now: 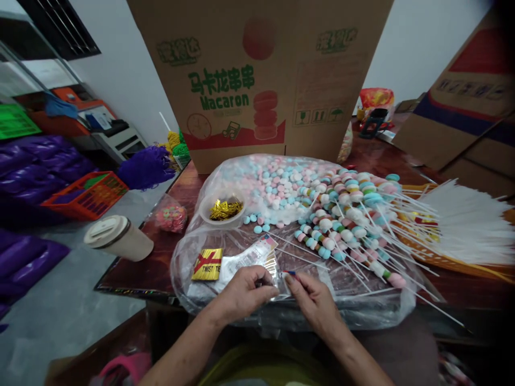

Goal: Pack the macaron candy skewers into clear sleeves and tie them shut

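Note:
My left hand (246, 292) is closed at the table's front edge, its thumb and fingers pinching a clear plastic piece (277, 281). Just right of it, my right hand (314, 300) pinches something small with a red and blue edge, too small to name. Behind both hands lies a printed clear packet (259, 249). A gold pack marked "TWIST TIE" (207, 265) rests to the left. Gold ties fill a plastic bowl (211, 217). Skewered candies (350, 214) are piled on the right, beside loose pastel candies (281, 182) on a clear plastic bag (189, 241).
A tall Macaron carton (298, 75) stands at the back. A lidded cup (129, 241) and a bag of pink candies (171, 217) are on the left. An orange basket (446, 257) with white sticks (470, 225) sits on the right.

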A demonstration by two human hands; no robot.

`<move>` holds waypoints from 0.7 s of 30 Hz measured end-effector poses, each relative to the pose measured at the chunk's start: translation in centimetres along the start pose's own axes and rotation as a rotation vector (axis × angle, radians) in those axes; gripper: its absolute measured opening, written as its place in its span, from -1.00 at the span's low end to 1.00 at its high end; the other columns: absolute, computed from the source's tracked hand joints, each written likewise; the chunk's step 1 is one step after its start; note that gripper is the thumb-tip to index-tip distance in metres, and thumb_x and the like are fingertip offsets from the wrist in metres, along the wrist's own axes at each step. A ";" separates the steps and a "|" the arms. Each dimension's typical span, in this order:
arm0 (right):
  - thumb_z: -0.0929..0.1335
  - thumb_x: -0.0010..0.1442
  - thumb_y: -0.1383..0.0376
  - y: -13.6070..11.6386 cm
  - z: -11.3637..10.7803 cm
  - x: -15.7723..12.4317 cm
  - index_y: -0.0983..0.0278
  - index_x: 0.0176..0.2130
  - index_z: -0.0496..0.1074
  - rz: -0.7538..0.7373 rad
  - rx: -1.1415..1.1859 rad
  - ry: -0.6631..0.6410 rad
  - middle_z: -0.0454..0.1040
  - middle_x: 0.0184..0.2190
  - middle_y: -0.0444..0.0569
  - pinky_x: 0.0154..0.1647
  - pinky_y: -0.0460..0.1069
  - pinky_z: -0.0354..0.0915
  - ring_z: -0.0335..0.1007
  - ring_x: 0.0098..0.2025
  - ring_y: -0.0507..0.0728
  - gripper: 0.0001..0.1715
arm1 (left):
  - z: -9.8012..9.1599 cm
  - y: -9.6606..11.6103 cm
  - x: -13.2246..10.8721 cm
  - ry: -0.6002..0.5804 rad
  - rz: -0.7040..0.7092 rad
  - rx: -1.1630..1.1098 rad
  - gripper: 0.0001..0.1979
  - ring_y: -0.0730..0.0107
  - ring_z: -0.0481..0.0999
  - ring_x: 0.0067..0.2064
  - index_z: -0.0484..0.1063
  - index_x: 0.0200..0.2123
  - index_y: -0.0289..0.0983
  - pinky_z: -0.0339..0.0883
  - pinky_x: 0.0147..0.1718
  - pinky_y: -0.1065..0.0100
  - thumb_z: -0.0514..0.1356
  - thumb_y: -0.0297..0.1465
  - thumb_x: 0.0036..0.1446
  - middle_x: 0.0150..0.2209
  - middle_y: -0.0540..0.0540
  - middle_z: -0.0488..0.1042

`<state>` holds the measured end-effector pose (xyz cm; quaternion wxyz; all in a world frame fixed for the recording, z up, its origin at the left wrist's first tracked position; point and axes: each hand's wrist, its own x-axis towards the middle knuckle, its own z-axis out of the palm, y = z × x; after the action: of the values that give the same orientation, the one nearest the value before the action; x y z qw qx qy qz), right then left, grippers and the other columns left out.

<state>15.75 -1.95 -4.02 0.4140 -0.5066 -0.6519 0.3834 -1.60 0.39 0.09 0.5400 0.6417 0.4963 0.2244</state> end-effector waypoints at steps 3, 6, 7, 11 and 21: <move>0.22 0.18 0.11 0.4 -1.4 0.4 0.26 -0.53 0.14 0.015 0.111 -0.084 0.08 -0.56 -0.19 -0.48 -0.12 0.06 0.03 -0.49 -0.01 -0.64 | 0.5 0.8 0.6 -0.030 0.069 0.137 -0.79 0.54 0.15 -0.51 0.30 -0.58 -0.32 0.06 -0.52 0.49 0.12 -0.32 -0.01 -0.62 0.08 0.19; 0.19 0.19 0.09 0.7 -2.5 0.6 0.25 -0.54 0.11 0.017 0.158 -0.068 0.04 -0.60 -0.22 -0.54 -0.13 0.04 -0.01 -0.53 -0.03 -0.62 | 1.1 1.8 1.2 -0.099 0.079 0.264 -0.68 0.54 0.15 -0.52 0.26 -0.61 -0.32 0.05 -0.53 0.49 0.02 -0.25 0.09 -0.62 0.07 0.16; 0.17 0.20 0.10 0.8 -2.7 0.6 0.25 -0.56 0.10 0.010 0.131 -0.019 0.03 -0.62 -0.22 -0.55 -0.13 0.03 -0.01 -0.55 -0.03 -0.60 | 1.3 2.1 1.4 -0.112 0.084 0.295 -0.64 0.53 0.16 -0.51 0.26 -0.61 -0.32 0.06 -0.52 0.49 -0.01 -0.23 0.12 -0.61 0.06 0.17; 0.15 0.21 0.11 1.1 -2.1 0.7 0.25 -0.63 0.06 -0.004 -0.024 0.144 0.01 -0.68 -0.23 -0.59 -0.12 -0.01 -0.02 -0.59 -0.05 -0.53 | 2.3 1.8 1.8 -0.039 0.139 0.271 -0.74 0.51 0.23 -0.46 0.34 -0.44 -0.32 0.14 -0.45 0.48 0.05 -0.24 0.10 -0.54 0.04 0.28; 0.20 0.08 0.36 2.2 -6.2 3.1 0.29 -0.49 0.38 -0.112 -0.595 0.232 0.39 -0.43 0.13 -0.23 0.11 0.10 0.22 -0.28 0.22 -0.79 | -0.6 -1.9 0.4 0.305 0.253 0.174 -0.68 0.48 0.30 -0.45 0.34 -0.49 -0.33 0.20 -0.43 0.45 0.00 -0.23 0.14 -0.54 0.00 0.32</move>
<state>21.85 1.98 -3.35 0.3398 -0.6089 -0.7108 0.0925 -2.67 0.86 -1.58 0.3685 0.7017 0.5053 0.3412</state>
